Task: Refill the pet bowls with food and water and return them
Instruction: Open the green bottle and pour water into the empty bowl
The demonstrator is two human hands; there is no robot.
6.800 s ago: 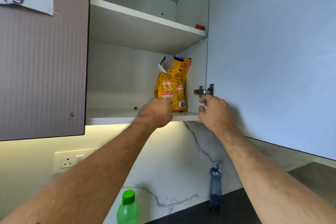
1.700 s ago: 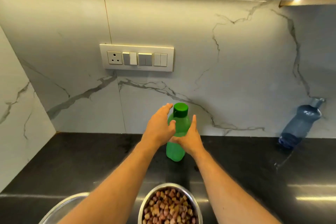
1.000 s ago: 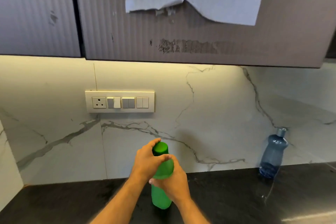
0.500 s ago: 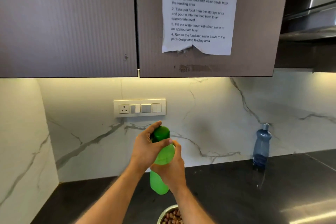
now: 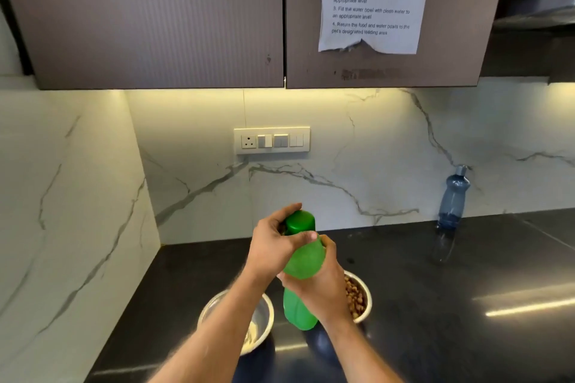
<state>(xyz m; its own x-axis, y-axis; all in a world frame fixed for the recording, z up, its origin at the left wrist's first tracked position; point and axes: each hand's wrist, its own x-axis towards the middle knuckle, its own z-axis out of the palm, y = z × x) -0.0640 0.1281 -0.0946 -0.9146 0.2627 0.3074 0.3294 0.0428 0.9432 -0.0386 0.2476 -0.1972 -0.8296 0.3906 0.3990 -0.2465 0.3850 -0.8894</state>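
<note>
**A:** Where are your hands?

**B:** Both are raised on the green bottle [image 5: 303,261], held upright above the counter [image 5: 435,289]. Your left hand [image 5: 273,246] wraps the cap [image 5: 300,222], fingers curled over its top, thumb across the neck. Your right hand [image 5: 320,289] grips the bottle's middle, fingers curled round the body.

**A:** And the bowls?

**B:** Two steel bowls sit on the counter below the bottle. The food bowl [image 5: 357,297], holding brown kibble, lies right of it. The second bowl [image 5: 249,320] lies left, under your left forearm. A blue bottle [image 5: 452,197] stands far right, against the wall.
</note>
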